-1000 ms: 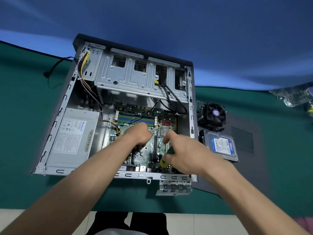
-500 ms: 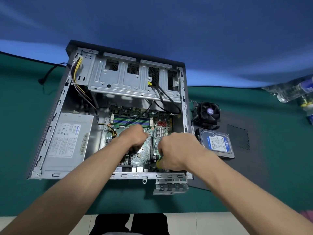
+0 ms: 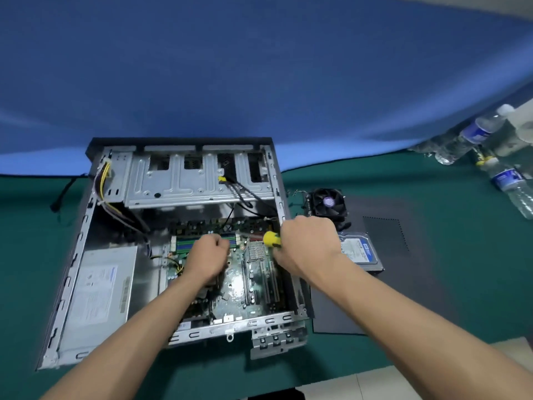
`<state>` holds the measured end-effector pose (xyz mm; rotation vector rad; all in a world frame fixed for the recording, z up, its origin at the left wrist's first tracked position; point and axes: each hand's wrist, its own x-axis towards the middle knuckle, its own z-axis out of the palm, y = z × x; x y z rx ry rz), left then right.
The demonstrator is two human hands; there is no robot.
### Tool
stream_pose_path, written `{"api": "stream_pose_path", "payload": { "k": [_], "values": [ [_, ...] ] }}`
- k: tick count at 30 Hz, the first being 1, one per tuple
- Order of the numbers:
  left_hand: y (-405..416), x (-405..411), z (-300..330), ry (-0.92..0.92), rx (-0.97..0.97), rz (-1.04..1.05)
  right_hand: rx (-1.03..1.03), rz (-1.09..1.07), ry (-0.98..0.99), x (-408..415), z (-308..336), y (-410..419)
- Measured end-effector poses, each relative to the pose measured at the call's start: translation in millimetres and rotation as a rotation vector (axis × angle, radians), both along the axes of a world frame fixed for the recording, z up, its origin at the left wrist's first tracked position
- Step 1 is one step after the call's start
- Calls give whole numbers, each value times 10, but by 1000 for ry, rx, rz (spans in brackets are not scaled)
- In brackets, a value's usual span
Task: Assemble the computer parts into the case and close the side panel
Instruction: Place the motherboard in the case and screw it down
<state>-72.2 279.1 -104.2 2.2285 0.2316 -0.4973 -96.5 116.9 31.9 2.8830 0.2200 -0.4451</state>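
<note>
An open computer case (image 3: 86, 255) lies on its side on the green table, with a green motherboard (image 3: 245, 284) inside. My left hand (image 3: 206, 259) is curled into a fist over the board, just below the memory slots (image 3: 184, 243); what it holds is hidden. My right hand (image 3: 305, 246) grips a yellow-handled screwdriver (image 3: 271, 239), whose shaft points left across the upper part of the board. A cooler fan (image 3: 328, 202) and a hard drive (image 3: 359, 251) lie to the right of the case, on the dark side panel (image 3: 403, 255).
A grey power supply (image 3: 98, 295) fills the case's left side and a metal drive cage (image 3: 184, 180) its far end, with cables hanging between. Water bottles (image 3: 473, 137) lie at the table's far right. A black cable (image 3: 62, 194) trails left of the case.
My right hand has lifted from the board's lower right to its upper right, and the screwdriver's yellow handle now shows. My left hand shifted up toward the memory slots. The camera tilted.
</note>
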Motion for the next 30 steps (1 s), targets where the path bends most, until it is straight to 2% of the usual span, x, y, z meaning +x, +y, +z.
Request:
{"api": "stream_pose_path", "payload": {
  "k": [6, 9, 13, 15, 24, 30],
  "values": [
    [-372, 72, 389, -248, -39, -3, 609, -443, -103, -24, -118, -303],
    [-639, 111, 574, -356, -48, -30, 807, -567, -180, -30, -231, -436],
    [-960, 155, 666, -440, -79, -55, 1316, -889, -307, -20, -429, -543],
    [-1112, 174, 662, -466, -67, -69, 1447, -983, -334, -23, -550, -577],
    [-1388, 153, 503, -609, 222, -94, 1437, -1178, -206, 77, -1196, -606],
    [-1411, 159, 470, -586, 178, -10, 1203, -1249, -153, 166, -1602, -517]
  ]
}}
